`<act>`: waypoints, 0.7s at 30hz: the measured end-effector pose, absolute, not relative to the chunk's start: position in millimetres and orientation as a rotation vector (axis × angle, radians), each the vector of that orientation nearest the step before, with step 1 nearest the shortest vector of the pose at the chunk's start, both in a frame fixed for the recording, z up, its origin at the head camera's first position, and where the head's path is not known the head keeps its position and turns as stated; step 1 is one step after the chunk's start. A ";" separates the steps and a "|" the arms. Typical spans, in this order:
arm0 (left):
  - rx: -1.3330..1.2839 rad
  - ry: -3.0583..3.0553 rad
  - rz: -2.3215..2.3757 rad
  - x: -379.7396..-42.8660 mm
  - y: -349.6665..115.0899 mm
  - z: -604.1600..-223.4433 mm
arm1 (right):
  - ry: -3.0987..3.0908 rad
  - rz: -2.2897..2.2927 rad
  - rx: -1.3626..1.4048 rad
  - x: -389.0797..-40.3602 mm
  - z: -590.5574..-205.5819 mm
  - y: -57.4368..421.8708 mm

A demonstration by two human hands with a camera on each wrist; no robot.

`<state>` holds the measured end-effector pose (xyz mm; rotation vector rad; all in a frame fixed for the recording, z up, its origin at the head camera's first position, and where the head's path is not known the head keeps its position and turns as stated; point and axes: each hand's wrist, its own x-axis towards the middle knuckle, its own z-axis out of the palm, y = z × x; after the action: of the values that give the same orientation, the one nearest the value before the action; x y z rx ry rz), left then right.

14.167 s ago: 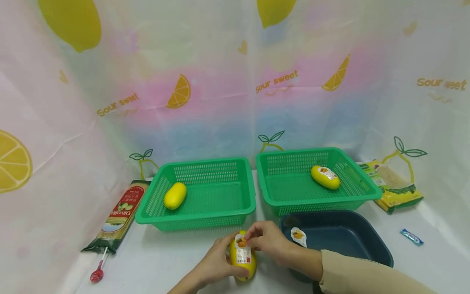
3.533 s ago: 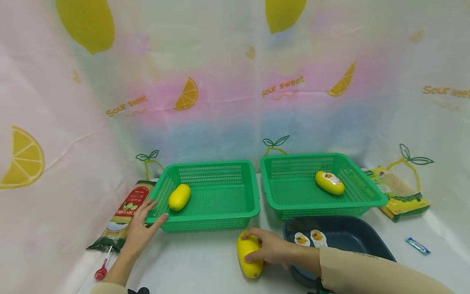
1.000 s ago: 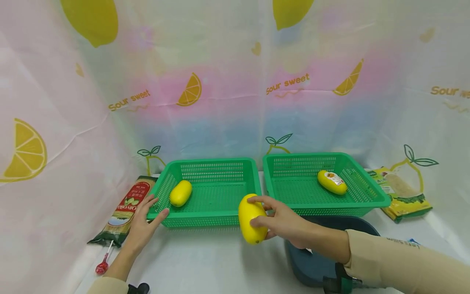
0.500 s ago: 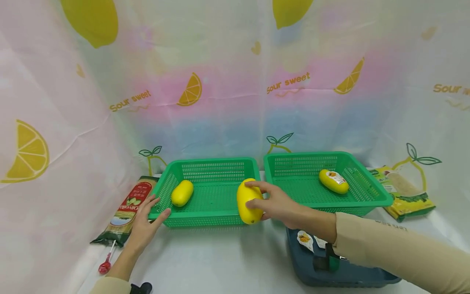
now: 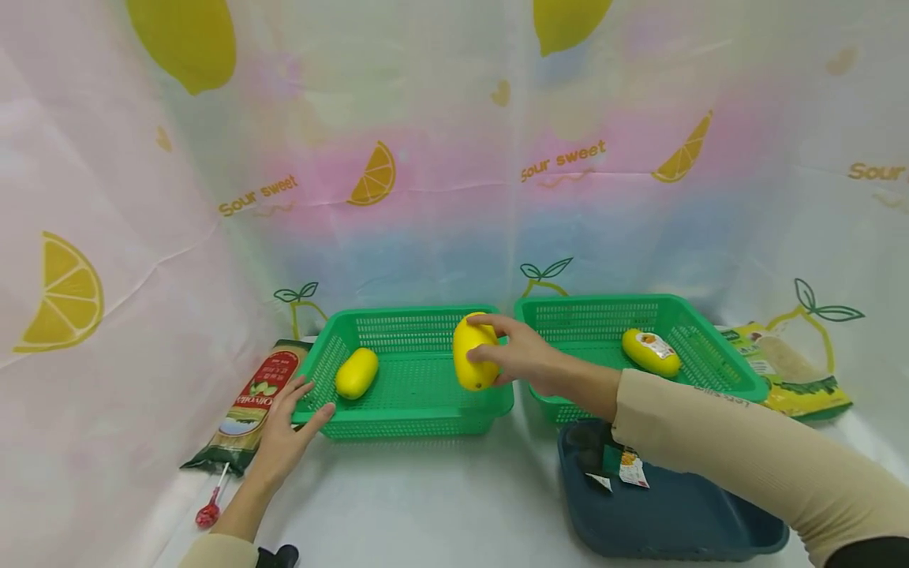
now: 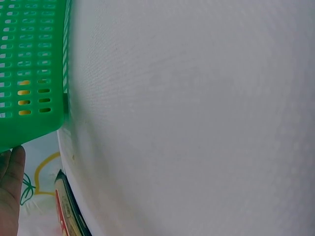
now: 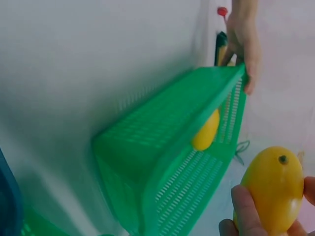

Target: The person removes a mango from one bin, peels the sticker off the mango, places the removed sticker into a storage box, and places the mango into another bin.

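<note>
My right hand (image 5: 529, 359) holds a smooth yellow oval fruit (image 5: 470, 355) above the right part of the left green basket (image 5: 419, 383). Its round stem spot shows in the right wrist view, where fingers and thumb press its sides; no label is visible on this fruit (image 7: 275, 189). A second yellow oval fruit (image 5: 357, 374) lies at the left inside that basket. My left hand (image 5: 280, 446) rests at the basket's front left corner, fingers and thumb spread along the rim. In the left wrist view only part of that hand (image 6: 11, 191) appears.
The right green basket (image 5: 568, 347) contains a labelled yellow fruit (image 5: 649, 353). In front of it stands a dark blue tub (image 5: 696, 505) with peeled labels (image 5: 632, 468) at its left side. A pasta packet (image 5: 259, 394), a lollipop (image 5: 208, 514) and a yellow bag (image 5: 802, 367) lie around.
The label seen earlier on the front fruit is off, and another label sticks to the tub. My right hand has lifted the fruit from the table to over the left basket; my left hand moved to its corner.
</note>
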<state>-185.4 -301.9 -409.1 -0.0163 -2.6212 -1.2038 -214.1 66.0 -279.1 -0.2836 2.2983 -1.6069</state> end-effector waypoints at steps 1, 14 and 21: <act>-0.016 -2.622 -1.205 -185.4 -302.0 -409.2 | 2.298 -1.598 -0.288 -216.0 -277.1 65.0; -0.005 -2.633 -1.227 -182.3 -302.5 -407.2 | 2.295 -1.500 -0.413 -249.7 -249.2 44.9; -0.025 -2.619 -1.238 -182.6 -301.7 -407.8 | 2.319 -1.445 -0.468 -267.0 -241.4 40.3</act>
<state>-182.6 -301.7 -407.8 -0.0245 -2.6190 -1.2377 -267.0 40.3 -241.4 -0.4684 2.3186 -1.4449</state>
